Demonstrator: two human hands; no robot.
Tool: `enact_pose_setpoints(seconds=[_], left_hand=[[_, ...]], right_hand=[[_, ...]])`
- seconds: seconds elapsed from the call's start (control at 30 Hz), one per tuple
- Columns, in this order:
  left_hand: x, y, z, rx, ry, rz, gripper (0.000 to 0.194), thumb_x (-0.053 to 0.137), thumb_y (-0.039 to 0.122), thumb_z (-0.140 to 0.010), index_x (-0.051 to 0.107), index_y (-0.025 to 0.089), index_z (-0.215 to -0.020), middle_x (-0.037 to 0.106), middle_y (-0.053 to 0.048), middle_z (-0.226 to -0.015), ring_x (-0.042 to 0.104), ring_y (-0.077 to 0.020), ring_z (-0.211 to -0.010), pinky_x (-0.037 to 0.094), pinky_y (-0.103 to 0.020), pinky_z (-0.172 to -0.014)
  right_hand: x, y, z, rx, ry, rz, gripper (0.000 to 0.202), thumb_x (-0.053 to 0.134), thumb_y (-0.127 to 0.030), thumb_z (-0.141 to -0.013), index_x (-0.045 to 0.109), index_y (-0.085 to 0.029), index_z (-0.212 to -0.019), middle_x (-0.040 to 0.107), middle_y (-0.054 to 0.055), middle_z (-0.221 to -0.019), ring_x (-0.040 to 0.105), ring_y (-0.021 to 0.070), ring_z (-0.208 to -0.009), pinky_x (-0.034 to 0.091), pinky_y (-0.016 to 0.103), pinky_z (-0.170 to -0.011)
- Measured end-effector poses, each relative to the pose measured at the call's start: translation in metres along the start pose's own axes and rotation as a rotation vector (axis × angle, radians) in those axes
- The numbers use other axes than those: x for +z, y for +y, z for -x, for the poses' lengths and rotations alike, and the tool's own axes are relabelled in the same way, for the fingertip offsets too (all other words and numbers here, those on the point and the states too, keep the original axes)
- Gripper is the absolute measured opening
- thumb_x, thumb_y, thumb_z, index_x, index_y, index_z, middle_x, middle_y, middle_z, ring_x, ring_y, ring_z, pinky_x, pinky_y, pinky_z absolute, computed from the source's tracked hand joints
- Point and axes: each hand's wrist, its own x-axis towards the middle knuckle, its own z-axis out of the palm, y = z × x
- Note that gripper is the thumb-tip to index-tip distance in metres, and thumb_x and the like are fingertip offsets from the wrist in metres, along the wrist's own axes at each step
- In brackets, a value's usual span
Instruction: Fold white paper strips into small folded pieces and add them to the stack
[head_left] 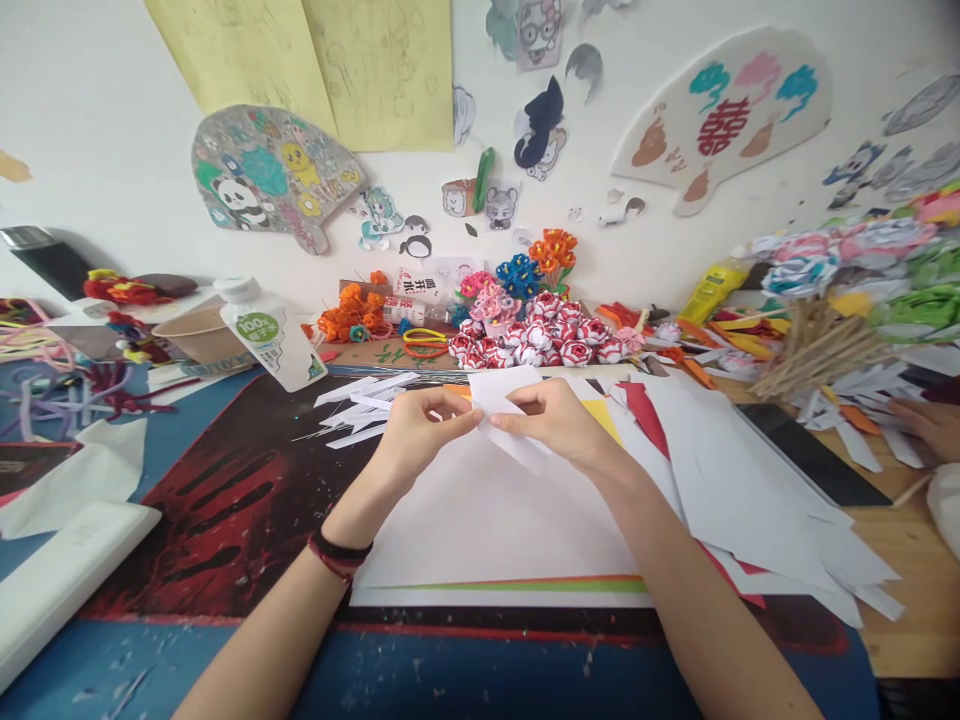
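A small piece of white paper (501,386) is held up in front of me, with a lower flap that looks folded or overlapping. My left hand (427,425) pinches its left edge between thumb and finger. On the other side, my right hand (551,420) grips the paper with the thumb in front and fingers partly behind it. Below both hands lies a stack of white sheets (502,530), with green and orange edges showing at the front. Cut white paper strips (356,410) are scattered just left of my left hand.
Red-and-white paper flowers (555,335) crowd the back of the table. A white bottle (270,335) leans at back left; a white case (67,580) lies front left. Loose white sheets (742,480) spread to the right. Another person's hand (934,425) shows at the far right.
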Motion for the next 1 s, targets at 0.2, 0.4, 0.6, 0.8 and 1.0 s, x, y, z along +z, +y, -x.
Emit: enact_pose_setpoints(seconds=[0.2, 0.4, 0.6, 0.8, 1.0], left_hand=[[-0.0002, 0.0001, -0.0006, 0.013, -0.008, -0.027, 0.024, 0.077, 0.038, -0.068, 0.071, 0.015, -0.068, 0.068, -0.004, -0.071, 0.050, -0.0105, -0.055, 0.035, -0.024, -0.053], [-0.0002, 0.0004, -0.0005, 0.017, -0.018, -0.047, 0.023, 0.076, 0.036, -0.069, 0.070, 0.014, -0.068, 0.067, -0.004, -0.070, 0.050, -0.0107, -0.056, 0.035, -0.024, -0.054], [-0.0028, -0.0001, -0.0022, 0.043, -0.070, 0.002, 0.027, 0.072, 0.042, -0.074, 0.071, 0.015, -0.077, 0.069, -0.004, -0.078, 0.057, -0.0135, -0.069, 0.040, -0.024, -0.061], [-0.0030, -0.0016, -0.0016, 0.067, -0.044, 0.017, 0.028, 0.070, 0.043, -0.077, 0.072, 0.015, -0.075, 0.070, -0.005, -0.079, 0.058, -0.0142, -0.067, 0.041, -0.024, -0.060], [-0.0031, -0.0026, -0.0032, 0.127, -0.027, -0.058, 0.032, 0.064, 0.045, -0.081, 0.072, 0.015, -0.073, 0.070, -0.006, -0.077, 0.057, -0.0152, -0.066, 0.039, -0.024, -0.055]], right_hand=[[0.0007, 0.0001, -0.0001, -0.013, -0.008, 0.037, 0.052, 0.066, -0.049, -0.075, 0.028, -0.020, -0.055, 0.019, -0.004, -0.063, 0.021, 0.0088, -0.059, 0.013, 0.027, -0.053], [0.0014, 0.0011, -0.0012, -0.052, 0.035, 0.112, 0.054, 0.065, -0.044, -0.077, 0.019, -0.021, -0.057, 0.014, -0.005, -0.064, 0.017, 0.0088, -0.058, 0.011, 0.028, -0.053], [0.0027, 0.0004, -0.0010, -0.066, 0.051, 0.089, 0.047, 0.064, -0.040, -0.077, 0.030, -0.019, -0.053, 0.021, -0.005, -0.060, 0.021, 0.0085, -0.056, 0.014, 0.027, -0.052], [0.0034, -0.0020, -0.0002, -0.043, 0.076, 0.099, 0.029, 0.066, -0.035, -0.076, 0.057, -0.015, -0.057, 0.043, -0.003, -0.059, 0.036, 0.0104, -0.058, 0.023, 0.026, -0.054], [0.0038, -0.0006, -0.0015, -0.067, 0.097, 0.115, 0.024, 0.066, -0.034, -0.075, 0.065, -0.014, -0.062, 0.049, -0.002, -0.060, 0.040, 0.0113, -0.059, 0.028, 0.025, -0.055]])
